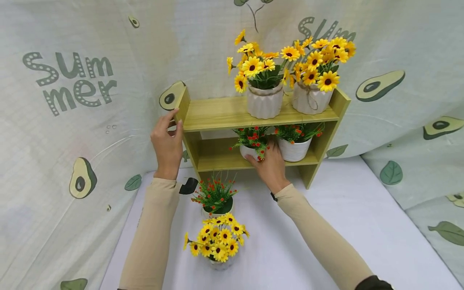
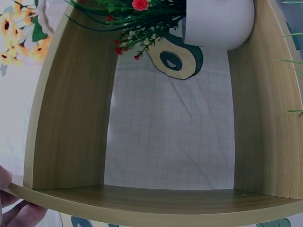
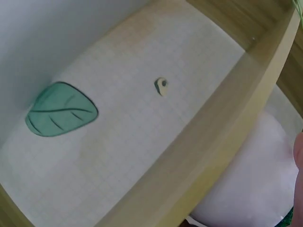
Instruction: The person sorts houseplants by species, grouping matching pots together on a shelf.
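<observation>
A small wooden shelf [image 1: 217,114] with two boards stands on the table. My left hand [image 1: 167,141] pinches the top of its left side panel, fingers [image 2: 23,215] and thumb on either side of the edge in the left wrist view. My right hand [image 1: 272,165] reaches to the lower board and grips a white pot [image 1: 246,151] of red flowers, its thumb on the pot's front. Right of it on that board is another white pot [image 1: 295,150] with red flowers. In the right wrist view the gripped pot [image 3: 251,179] shows beyond the board's edge.
Two ribbed pots [image 1: 265,102] of yellow flowers stand on the top board, toward the right. On the table before the shelf are a red-flowered plant [image 1: 215,195] and a yellow-flowered one [image 1: 219,241], between my forearms. A printed cloth [image 1: 108,161] hangs behind and at the sides.
</observation>
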`<move>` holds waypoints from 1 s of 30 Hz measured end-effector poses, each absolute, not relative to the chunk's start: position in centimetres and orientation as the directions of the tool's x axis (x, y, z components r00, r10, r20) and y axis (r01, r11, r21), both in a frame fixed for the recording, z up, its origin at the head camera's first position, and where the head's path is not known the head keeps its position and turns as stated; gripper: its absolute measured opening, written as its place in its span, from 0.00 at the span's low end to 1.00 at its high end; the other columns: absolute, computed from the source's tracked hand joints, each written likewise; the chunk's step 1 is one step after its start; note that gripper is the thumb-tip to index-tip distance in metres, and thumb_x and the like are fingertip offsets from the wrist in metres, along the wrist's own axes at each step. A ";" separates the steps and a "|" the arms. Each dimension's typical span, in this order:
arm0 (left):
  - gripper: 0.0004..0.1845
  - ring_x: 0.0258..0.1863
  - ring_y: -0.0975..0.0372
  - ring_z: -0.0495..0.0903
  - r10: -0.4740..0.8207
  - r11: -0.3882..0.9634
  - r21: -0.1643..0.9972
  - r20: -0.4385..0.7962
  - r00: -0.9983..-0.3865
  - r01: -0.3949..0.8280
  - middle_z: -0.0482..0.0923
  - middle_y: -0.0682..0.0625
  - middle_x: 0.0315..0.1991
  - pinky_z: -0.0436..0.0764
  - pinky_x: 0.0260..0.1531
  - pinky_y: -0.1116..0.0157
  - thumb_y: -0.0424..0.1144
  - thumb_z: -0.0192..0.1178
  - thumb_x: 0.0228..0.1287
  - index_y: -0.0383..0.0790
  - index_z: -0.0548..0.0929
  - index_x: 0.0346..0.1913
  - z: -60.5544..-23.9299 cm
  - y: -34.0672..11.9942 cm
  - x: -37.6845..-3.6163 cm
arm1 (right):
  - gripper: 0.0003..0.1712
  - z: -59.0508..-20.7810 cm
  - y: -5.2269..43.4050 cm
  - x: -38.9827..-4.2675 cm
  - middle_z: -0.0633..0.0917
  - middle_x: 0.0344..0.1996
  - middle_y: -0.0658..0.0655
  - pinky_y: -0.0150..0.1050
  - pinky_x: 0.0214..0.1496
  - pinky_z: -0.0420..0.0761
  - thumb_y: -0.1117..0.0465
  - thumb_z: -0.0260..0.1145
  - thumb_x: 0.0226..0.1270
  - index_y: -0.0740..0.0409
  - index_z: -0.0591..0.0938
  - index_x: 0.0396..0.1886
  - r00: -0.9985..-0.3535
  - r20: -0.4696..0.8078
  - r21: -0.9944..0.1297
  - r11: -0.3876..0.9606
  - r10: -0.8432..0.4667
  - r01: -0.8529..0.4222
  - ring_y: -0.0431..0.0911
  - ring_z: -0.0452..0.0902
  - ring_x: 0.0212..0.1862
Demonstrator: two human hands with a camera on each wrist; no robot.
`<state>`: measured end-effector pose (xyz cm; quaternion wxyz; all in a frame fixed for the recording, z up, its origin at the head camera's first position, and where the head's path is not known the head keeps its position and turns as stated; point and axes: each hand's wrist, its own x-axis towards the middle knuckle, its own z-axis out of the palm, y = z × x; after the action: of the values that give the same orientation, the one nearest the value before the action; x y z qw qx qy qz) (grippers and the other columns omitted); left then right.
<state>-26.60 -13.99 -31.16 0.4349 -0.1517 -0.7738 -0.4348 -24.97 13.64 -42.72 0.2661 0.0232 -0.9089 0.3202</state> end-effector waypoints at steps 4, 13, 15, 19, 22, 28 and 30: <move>0.16 0.46 0.45 0.89 -0.136 0.583 0.534 0.807 -0.574 0.612 0.86 0.34 0.52 0.76 0.40 0.83 0.28 0.62 0.76 0.32 0.86 0.62 -31.3 -13.9 -26.6 | 0.62 -43.5 13.9 -23.5 0.66 0.76 0.72 0.63 0.67 0.77 0.41 0.78 0.65 0.68 0.56 0.82 -0.893 0.425 -0.626 0.760 0.148 -0.172 0.66 0.68 0.73; 0.16 0.46 0.46 0.89 -0.134 0.585 0.529 0.811 -0.569 0.615 0.86 0.34 0.52 0.76 0.39 0.83 0.28 0.62 0.76 0.31 0.86 0.62 -31.2 -14.0 -26.7 | 0.53 -45.9 14.3 -18.4 0.71 0.70 0.74 0.64 0.68 0.75 0.51 0.81 0.64 0.74 0.65 0.76 -0.808 0.579 -0.554 0.781 0.113 -0.288 0.68 0.71 0.68; 0.16 0.46 0.46 0.89 -0.133 0.588 0.528 0.811 -0.570 0.613 0.86 0.34 0.52 0.76 0.40 0.83 0.28 0.62 0.76 0.31 0.86 0.62 -31.3 -14.0 -26.7 | 0.50 -46.6 14.2 -17.3 0.73 0.68 0.74 0.63 0.65 0.77 0.53 0.83 0.62 0.74 0.69 0.73 -0.778 0.621 -0.529 0.782 0.094 -0.328 0.68 0.73 0.65; 0.16 0.47 0.46 0.89 -0.132 0.590 0.532 0.806 -0.577 0.608 0.86 0.35 0.52 0.76 0.40 0.83 0.28 0.62 0.76 0.32 0.86 0.62 -31.1 -13.9 -26.7 | 0.45 -48.5 13.9 -15.0 0.78 0.63 0.71 0.61 0.64 0.79 0.57 0.84 0.60 0.72 0.73 0.70 -0.788 0.615 -0.522 0.764 0.029 -0.379 0.65 0.77 0.63; 0.16 0.47 0.46 0.89 -0.135 0.586 0.539 0.801 -0.584 0.604 0.86 0.35 0.53 0.76 0.40 0.83 0.28 0.62 0.76 0.32 0.86 0.62 -31.0 -13.9 -26.7 | 0.43 -50.1 13.5 -13.1 0.79 0.63 0.67 0.58 0.62 0.82 0.59 0.83 0.60 0.69 0.73 0.70 -0.853 0.520 -0.553 0.741 -0.052 -0.382 0.61 0.79 0.61; 0.16 0.47 0.46 0.89 -0.138 0.582 0.545 0.797 -0.588 0.603 0.86 0.36 0.53 0.76 0.40 0.82 0.28 0.62 0.76 0.32 0.86 0.62 -31.1 -13.9 -26.6 | 0.43 -52.9 12.5 -10.1 0.79 0.68 0.64 0.58 0.62 0.82 0.66 0.80 0.61 0.65 0.71 0.74 -0.955 0.189 -0.709 0.641 -0.226 -0.292 0.58 0.79 0.64; 0.16 0.47 0.46 0.89 -0.140 0.583 0.547 0.796 -0.589 0.601 0.86 0.36 0.53 0.76 0.40 0.82 0.28 0.62 0.76 0.33 0.86 0.62 -31.1 -14.0 -26.6 | 0.45 -53.5 12.2 -9.5 0.78 0.69 0.64 0.61 0.64 0.80 0.66 0.80 0.59 0.65 0.70 0.75 -0.954 0.093 -0.753 0.607 -0.284 -0.254 0.59 0.78 0.66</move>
<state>-26.60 -13.95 -31.14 0.4288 -0.1477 -0.7796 -0.4320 -9.49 12.17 -53.49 -0.0180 0.1501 -0.8962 0.4171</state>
